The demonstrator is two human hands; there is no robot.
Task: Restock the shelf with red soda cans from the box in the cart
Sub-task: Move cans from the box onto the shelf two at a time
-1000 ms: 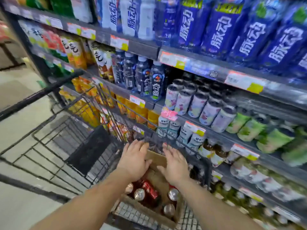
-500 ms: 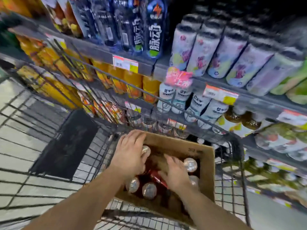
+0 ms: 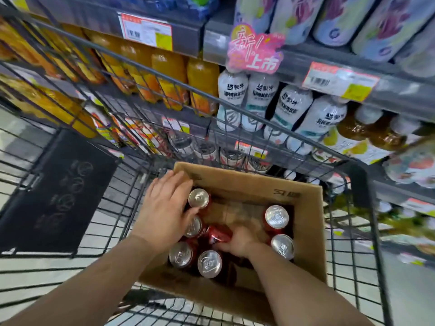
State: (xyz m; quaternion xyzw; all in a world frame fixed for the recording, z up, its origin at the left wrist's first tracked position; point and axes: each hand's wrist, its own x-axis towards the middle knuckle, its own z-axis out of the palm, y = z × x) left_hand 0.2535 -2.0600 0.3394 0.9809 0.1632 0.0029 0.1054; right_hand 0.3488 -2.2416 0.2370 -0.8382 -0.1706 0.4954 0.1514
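Note:
An open cardboard box (image 3: 308, 234) sits in the wire cart (image 3: 353, 231) and holds several red soda cans with silver tops. My right hand (image 3: 237, 241) is deep inside the box, its fingers curled round a red can lying on its side (image 3: 217, 234). My left hand (image 3: 164, 208) lies at the box's left wall with straight fingers, thumb touching an upright can (image 3: 199, 198). More upright cans stand at the right (image 3: 276, 217) and at the front (image 3: 209, 263).
Shelves of drinks rise just beyond the cart: orange bottles (image 3: 164, 76), white bottles (image 3: 256, 102) and low cans (image 3: 231, 158) behind the wire. A pink promo tag (image 3: 255, 52) hangs on the shelf edge. A black fold-down panel (image 3: 56, 191) fills the cart's left side.
The view has dropped and closed in on the box. My right hand has sunk deeper and closed on the lying red can. My left hand stays at the box's left edge.

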